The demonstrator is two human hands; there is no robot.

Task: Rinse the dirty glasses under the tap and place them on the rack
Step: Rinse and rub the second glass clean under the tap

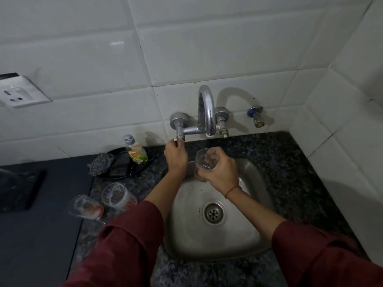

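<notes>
L hand [176,157] gripping chrome wall tap's [207,108] left knob [179,139], prob opening flow; no water visible. R hand [220,174] wrapping clear stained glass tumbler [204,157], mouth under spout over steel sink [248,235]. 2 more dirty tumblers [115,196] [86,207] waiting on speckled granite surface [290,162].

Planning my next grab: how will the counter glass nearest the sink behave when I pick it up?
The glass is clear and looks thin, so probably fragile; keep it off the neighbouring glass close beside it. It stands tall and narrow, so a sideways push could tip it. Residue streaks inside suggest it may feel slippery.
</notes>
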